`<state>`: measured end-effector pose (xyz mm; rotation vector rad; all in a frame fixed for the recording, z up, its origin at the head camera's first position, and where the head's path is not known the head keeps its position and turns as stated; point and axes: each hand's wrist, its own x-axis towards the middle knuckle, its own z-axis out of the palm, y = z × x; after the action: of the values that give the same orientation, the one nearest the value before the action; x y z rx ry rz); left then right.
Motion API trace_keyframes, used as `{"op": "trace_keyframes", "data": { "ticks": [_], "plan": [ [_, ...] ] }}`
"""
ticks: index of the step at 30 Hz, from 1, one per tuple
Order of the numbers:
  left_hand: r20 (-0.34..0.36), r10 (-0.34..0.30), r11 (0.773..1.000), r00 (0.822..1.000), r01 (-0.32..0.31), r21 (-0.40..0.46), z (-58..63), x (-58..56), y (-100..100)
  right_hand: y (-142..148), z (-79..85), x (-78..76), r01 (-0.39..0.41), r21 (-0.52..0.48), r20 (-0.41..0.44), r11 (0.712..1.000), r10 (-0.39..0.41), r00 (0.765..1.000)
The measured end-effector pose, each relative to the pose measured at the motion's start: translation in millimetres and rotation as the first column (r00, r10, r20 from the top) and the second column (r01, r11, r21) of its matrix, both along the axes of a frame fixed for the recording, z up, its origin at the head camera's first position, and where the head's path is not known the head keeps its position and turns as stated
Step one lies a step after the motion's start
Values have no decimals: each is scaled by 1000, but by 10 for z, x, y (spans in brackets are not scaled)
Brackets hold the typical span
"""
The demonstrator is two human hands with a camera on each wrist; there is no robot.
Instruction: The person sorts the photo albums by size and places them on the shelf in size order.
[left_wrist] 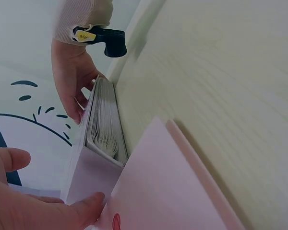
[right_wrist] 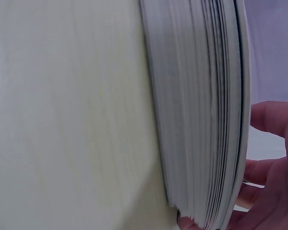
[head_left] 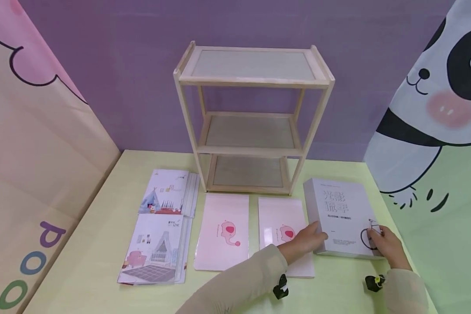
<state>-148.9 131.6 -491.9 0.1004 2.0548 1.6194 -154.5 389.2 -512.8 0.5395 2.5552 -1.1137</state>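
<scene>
We list, at right of centre in the head view, one thick book (head_left: pixel 341 216), pale grey, lying flat on the tabletop (head_left: pixel 90 244), its cover bearing large outlined characters and a line-drawn wheel at the lower right. One left hand (head_left: pixel 301 240), at the book's lower left corner: fingers extended against the spine, thumb spread apart from them at the cover side. One right hand (head_left: pixel 390 246), at the lower right corner: it grips the book, thumb on the cover and the other fingers bent about the edge; the right wrist view gives us the page block beside them. Two beige sleeves (head_left: pixel 239 279), each with a small black device (head_left: pixel 280 287) at the cuff. Two pink booklets, each printed with an elephant: one (head_left: pixel 221 231) at lower centre, the other (head_left: pixel 280 213) just right of it, partly beneath the left forearm and next to the thick book. Two groups of white illustrated booklets at left of centre, the upper (head_left: pixel 165 192) showing a blue tent, the lower (head_left: pixel 151 248) a grey canopy and a pink armchair; further edges fan out at the right of both. One three-tier wooden rack (head_left: pixel 255 81) with grey panels, upright at upper centre. Surrounds: a purple backdrop (head_left: pixel 121 65) across the top, a beige-and-pink lettered sheet (head_left: pixel 35 144) at left, a panda print (head_left: pixel 439 48) at upper right.
</scene>
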Motion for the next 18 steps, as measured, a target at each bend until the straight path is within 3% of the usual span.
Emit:
{"op": "trace_keyframes", "data": {
  "ticks": [7, 10, 15, 18],
  "plan": [
    [69, 35, 999, 997, -36, 15, 17, -54, 44, -6, -2, -8, -2, 0, -8, 1000, 2, 1000],
    [108, 77, 996, 991, -81, 33, 31, -82, 50, -1, -8, -25, -1, 2, 1, 1000, 1, 1000],
    [225, 157, 975, 962, -187, 117, 61, -86, 66, 10, -2, -43, -8, 2, 17, 1000, 8, 1000],
    [275, 165, 967, 947, -210, 145, 63, -79, 83, 25, 13, -20, -23, -7, 8, 1000, 23, 1000]
  ]
}}
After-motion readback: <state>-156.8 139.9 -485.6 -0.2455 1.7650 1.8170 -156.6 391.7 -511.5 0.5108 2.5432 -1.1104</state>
